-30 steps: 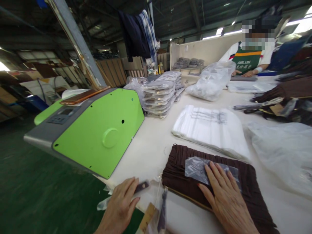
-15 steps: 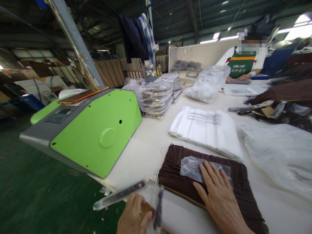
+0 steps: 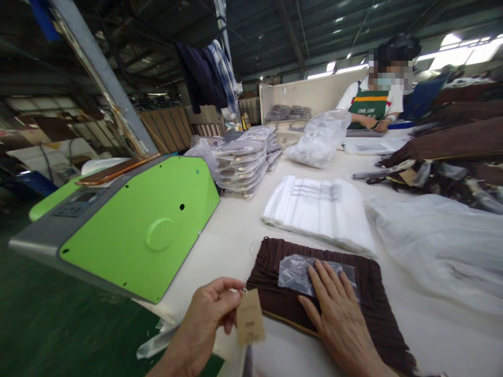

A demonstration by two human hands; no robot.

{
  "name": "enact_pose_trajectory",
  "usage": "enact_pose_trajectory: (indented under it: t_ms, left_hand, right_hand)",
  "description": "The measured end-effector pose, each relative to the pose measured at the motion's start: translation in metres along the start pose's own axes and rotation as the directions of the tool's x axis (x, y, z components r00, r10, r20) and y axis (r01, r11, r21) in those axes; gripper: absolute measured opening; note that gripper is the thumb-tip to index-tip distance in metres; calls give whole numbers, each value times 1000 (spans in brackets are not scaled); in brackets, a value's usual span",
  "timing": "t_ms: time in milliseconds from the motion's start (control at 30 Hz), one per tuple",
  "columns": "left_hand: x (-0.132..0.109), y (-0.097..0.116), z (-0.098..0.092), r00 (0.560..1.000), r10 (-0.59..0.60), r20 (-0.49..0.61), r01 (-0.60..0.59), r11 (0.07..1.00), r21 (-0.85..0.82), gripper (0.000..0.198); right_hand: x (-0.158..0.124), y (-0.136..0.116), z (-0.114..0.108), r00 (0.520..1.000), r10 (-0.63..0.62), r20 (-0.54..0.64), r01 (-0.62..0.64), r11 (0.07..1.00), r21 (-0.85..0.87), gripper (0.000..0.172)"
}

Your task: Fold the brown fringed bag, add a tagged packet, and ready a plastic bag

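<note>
A folded dark brown garment (image 3: 377,293) with gathered fabric and a gold-coloured line along its near edge lies on the white table. On top of it rests a clear plastic piece (image 3: 296,272), partly covered by my right hand (image 3: 338,309), which is flat with its fingers spread. At the garment's left corner my left hand (image 3: 214,309) pinches the top of a tan paper hang tag (image 3: 250,317) by its string. Printing on the tag is too blurred to read. A dark strip (image 3: 247,361) hangs below it.
Left stands a green and grey machine (image 3: 145,230). White plastic bags (image 3: 318,212) lie beyond the garment, with crumpled plastic (image 3: 444,246) to the right. Bagged garments (image 3: 241,162) are stacked behind. A co-worker (image 3: 371,107) stands across the table near a brown garment pile (image 3: 451,146).
My left hand has risen and now holds the hang tag up, its face showing. My right hand stays flat on the garment. The view has shifted slightly, and the co-worker's hands have moved.
</note>
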State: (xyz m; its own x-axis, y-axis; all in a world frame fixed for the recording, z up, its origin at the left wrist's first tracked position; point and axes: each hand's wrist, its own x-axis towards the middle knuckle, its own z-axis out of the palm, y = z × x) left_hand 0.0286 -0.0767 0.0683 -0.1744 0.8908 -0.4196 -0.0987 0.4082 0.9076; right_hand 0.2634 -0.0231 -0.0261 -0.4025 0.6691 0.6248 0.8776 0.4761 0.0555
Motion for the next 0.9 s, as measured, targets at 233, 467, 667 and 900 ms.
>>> enact_pose_trajectory:
  t_ms: [233,467,667,900]
  left_hand:
    - [29,-8,67,999,-40,-35,24,931,-365,30]
    - [52,-23,86,994,54,-91,-71,979,-190,16]
    - [59,-31,88,989,122,-80,-128,989,-73,17]
    - [40,-34,72,973,204,-105,-201,979,41,24]
  right_hand:
    - [0,0,1,1000,3,-22,-3,1000,14,54]
    - [0,1,2,998,-18,-59,17,1000,-16,54]
    - [1,3,1,999,-9,-52,10,1000,12,52]
    - [2,4,-1,997,-74,-20,73,997,-13,42]
